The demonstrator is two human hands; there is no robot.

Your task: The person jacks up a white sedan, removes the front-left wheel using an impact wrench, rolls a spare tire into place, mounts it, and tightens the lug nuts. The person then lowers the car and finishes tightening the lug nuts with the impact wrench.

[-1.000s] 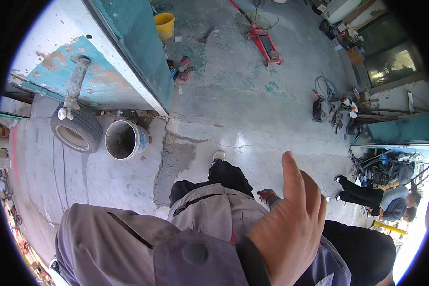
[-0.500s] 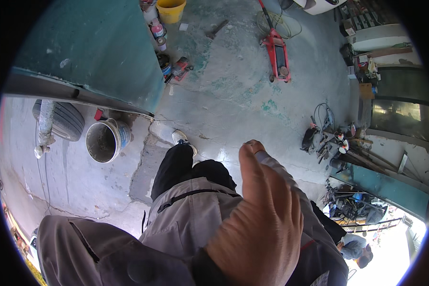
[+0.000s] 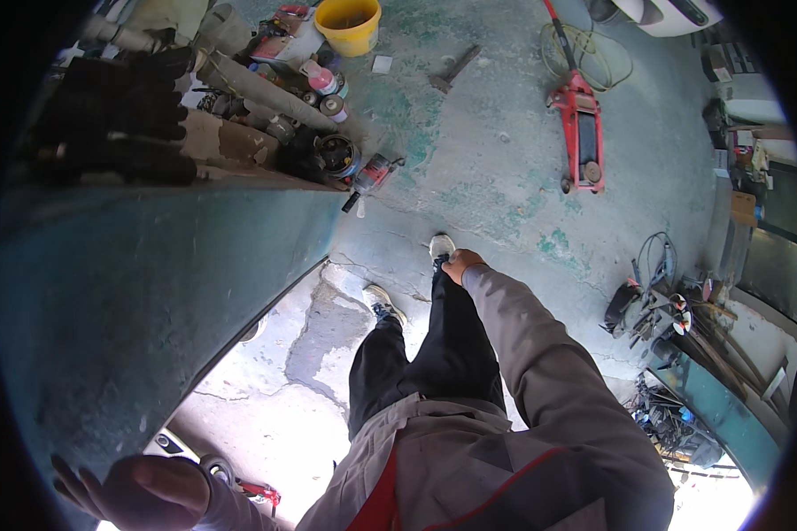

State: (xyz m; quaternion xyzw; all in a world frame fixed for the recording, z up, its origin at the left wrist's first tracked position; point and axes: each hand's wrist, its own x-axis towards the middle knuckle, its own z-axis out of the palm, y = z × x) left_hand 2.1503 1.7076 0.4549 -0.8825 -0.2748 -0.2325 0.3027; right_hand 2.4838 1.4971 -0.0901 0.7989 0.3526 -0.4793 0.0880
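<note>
My left hand (image 3: 128, 489) is at the lower left edge, palm up with fingers spread, holding nothing; it hovers just below a large teal car body panel (image 3: 150, 292). My right hand (image 3: 463, 264) hangs at the end of a grey sleeve beside my black trouser leg, fingers curled in with nothing in them. It is above my right shoe (image 3: 440, 245) on the cracked concrete floor. My left shoe (image 3: 381, 299) stands near the panel's edge.
A red floor jack (image 3: 580, 124) lies ahead on the right, with a yellow bucket (image 3: 350, 22) and a hammer (image 3: 452, 69) further off. Cans, pipes and a red power tool (image 3: 372, 173) crowd the upper left. Tools and cables (image 3: 651, 305) lie right.
My right hand, held open close to the camera before, has dropped down beside my leg. The view swung toward the teal panel, and my left hand came into sight.
</note>
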